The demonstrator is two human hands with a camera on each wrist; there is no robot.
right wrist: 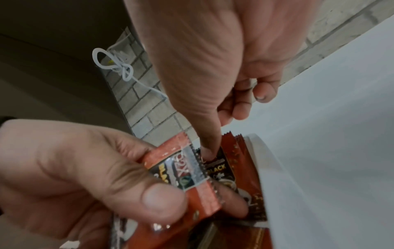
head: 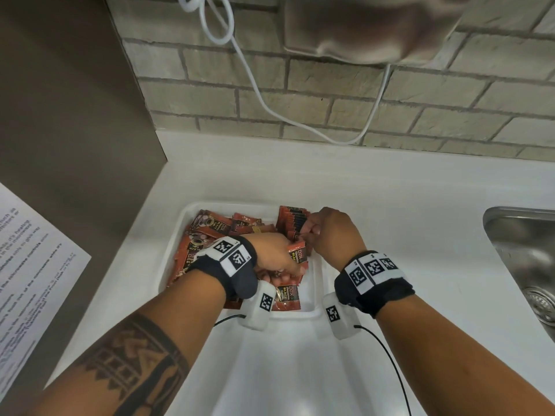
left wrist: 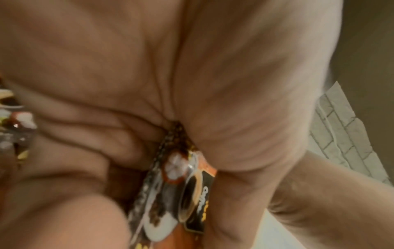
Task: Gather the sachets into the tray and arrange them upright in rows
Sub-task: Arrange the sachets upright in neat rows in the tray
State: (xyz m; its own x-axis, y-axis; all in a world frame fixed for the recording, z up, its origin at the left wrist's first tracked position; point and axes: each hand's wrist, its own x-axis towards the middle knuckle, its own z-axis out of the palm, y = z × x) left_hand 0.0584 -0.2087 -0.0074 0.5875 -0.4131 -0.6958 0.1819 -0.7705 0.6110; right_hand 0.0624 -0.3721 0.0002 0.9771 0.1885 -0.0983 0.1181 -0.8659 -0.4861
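L hand (head: 277, 255) pinching sachet (head: 298, 253), R hand (head: 332, 232) fingers curled on upright row (head: 292, 220).

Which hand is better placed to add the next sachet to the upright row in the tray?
Left. The left hand already pinches a sachet right beside the upright row in the tray. The right hand has its thumb at the row, probably steadying it.

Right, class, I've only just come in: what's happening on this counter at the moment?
A person is sorting coffee sachets in a white tray on the counter. The left hand pinches a sachet, offering it toward an upright row at the tray's right side, which the right hand touches with its fingers. Many loose sachets lie flat on the left.
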